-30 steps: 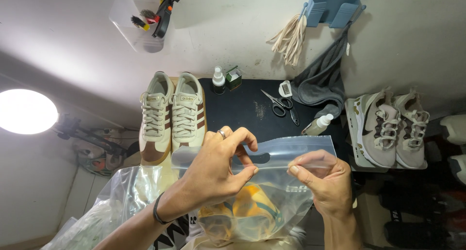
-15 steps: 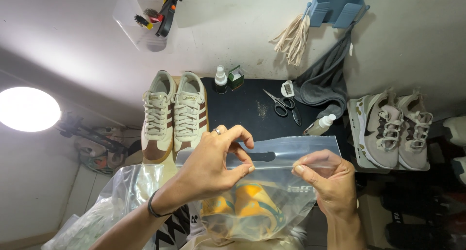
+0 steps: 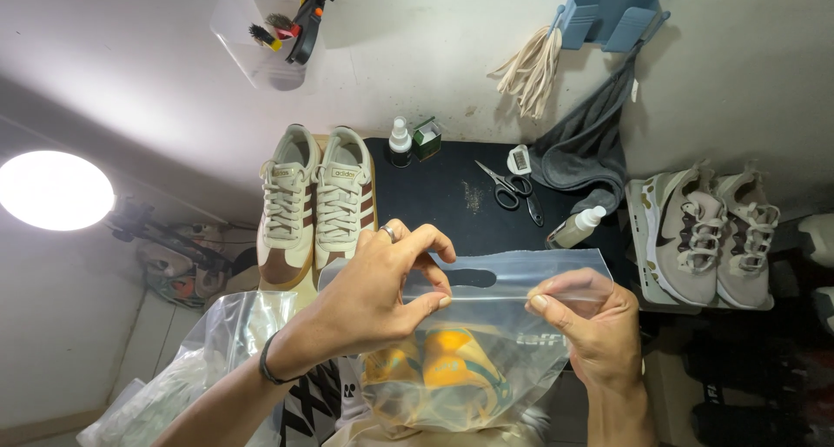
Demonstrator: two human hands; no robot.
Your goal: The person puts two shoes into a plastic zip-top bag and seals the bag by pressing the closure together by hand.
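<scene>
- Head view: a clear zip bag with yellow-green contents is held at lower centre of the frame.
- Its top edge is pinched by the left hand, fingers closed.
- Its right end is pinched by the right hand.
- Cream sneakers are seen above, on the black mat.

Head view, steeply downward, close

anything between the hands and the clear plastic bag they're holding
Nothing visible. The left hand and the right hand both pinch the top edge of the clear plastic bag directly; the yellow items are inside it, below the fingers.
</scene>
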